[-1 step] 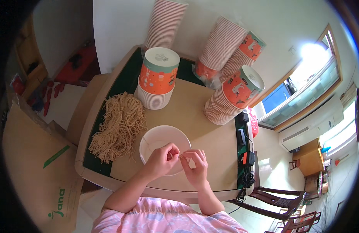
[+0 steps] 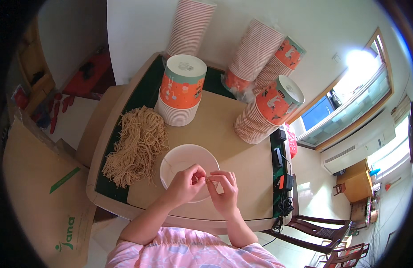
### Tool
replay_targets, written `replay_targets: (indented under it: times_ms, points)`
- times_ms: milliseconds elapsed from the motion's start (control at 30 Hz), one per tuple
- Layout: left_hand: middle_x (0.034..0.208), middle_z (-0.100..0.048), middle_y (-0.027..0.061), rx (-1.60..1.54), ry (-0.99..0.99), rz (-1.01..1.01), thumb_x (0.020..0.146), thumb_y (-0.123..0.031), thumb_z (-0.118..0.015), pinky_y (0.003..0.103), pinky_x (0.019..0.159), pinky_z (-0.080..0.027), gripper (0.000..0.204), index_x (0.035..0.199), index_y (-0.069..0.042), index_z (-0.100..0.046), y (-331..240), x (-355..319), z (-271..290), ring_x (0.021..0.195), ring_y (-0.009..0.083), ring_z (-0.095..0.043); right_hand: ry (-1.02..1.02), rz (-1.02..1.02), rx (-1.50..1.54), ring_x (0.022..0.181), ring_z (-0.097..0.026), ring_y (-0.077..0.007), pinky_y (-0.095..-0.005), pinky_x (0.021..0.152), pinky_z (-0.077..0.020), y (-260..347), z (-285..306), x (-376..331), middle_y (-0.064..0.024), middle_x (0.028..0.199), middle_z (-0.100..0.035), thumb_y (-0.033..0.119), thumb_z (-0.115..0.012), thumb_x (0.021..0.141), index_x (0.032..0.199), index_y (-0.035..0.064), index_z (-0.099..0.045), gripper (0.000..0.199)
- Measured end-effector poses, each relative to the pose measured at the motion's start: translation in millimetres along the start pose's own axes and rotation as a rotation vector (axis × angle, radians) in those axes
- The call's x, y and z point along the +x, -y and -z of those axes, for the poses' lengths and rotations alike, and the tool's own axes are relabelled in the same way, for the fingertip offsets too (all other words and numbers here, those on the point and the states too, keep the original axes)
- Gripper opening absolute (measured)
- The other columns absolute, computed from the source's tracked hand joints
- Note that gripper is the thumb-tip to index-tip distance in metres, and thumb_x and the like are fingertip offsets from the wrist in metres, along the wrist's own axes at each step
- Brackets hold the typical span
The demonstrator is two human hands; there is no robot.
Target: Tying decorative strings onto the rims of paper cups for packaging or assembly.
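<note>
My left hand [image 2: 186, 185] and my right hand [image 2: 225, 191] meet fingertip to fingertip over the near right rim of a white paper tub [image 2: 183, 155]. Both pinch a tiny light piece that looks like the end of a beige cotton string; the fingers hide most of it. Along the tub's left inner wall runs a thin strand, and whether it joins the pinched piece I cannot tell. To the left of the tub lies a loose heap of beige cotton strings [image 2: 137, 145].
Upside-down stacks of orange and green printed paper tubs stand behind, one at left [image 2: 182, 89] and one at right [image 2: 271, 107]. Wrapped stacks [image 2: 255, 53] lean by the wall. A power strip with cables [image 2: 284, 182] lines the table's right edge. A cardboard box [image 2: 45, 187] is at left.
</note>
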State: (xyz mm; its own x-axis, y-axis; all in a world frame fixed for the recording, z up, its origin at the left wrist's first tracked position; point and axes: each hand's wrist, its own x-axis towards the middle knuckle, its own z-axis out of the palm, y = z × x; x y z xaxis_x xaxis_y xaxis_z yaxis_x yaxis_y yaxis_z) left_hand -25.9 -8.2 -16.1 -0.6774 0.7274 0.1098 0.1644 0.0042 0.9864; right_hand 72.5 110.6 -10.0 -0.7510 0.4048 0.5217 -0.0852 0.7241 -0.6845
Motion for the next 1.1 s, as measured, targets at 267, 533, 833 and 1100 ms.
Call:
replay_targets:
  times_ms: [267, 533, 833, 1100]
  points:
    - [0.072, -0.059, 0.0020, -0.146, -0.059, 0.009, 0.086, -0.004, -0.059, 0.023, 0.058, -0.045, 0.005, 0.087, -0.001, -0.055, 8, 1, 0, 0.063, 0.0060, -0.054, 0.076, -0.044, 0.029, 0.069, -0.059, -0.0205, -0.0320, 0.073, -0.0443, -2, -3, -4, -0.0067, 0.079, -0.064, -0.001, -0.066, 0.079, 0.089, 0.0043, -0.063, 0.011]
    - [0.077, -0.061, 0.0002, -0.299, -0.043, 0.018, 0.090, -0.010, -0.061, 0.022, 0.059, -0.045, 0.011, 0.094, 0.000, -0.060, 13, 5, 0, 0.064, 0.0052, -0.053, 0.060, -0.093, 0.089, 0.067, -0.059, -0.0155, -0.0271, 0.067, -0.0476, -13, -5, -7, -0.0083, 0.078, -0.064, -0.002, -0.061, 0.084, 0.090, -0.0011, -0.062, 0.006]
    - [0.074, -0.064, -0.0006, -0.092, -0.044, -0.019, 0.087, -0.009, -0.066, 0.021, 0.057, -0.044, 0.010, 0.093, -0.002, -0.067, 5, 4, 2, 0.061, 0.0036, -0.051, 0.059, -0.113, 0.140, 0.066, -0.058, -0.0118, -0.0243, 0.063, -0.0463, -17, -6, -10, -0.0065, 0.078, -0.063, -0.004, -0.062, 0.085, 0.094, -0.0015, -0.062, 0.009]
    - [0.076, -0.060, -0.0020, -0.177, -0.050, 0.051, 0.090, -0.008, -0.062, 0.019, 0.062, -0.042, 0.006, 0.088, -0.002, -0.062, 11, 5, 1, 0.067, 0.0020, -0.051, 0.038, -0.153, 0.142, 0.066, -0.056, -0.0109, -0.0240, 0.063, -0.0449, -13, -8, -9, -0.0052, 0.076, -0.063, -0.004, -0.062, 0.084, 0.092, -0.0007, -0.063, 0.008]
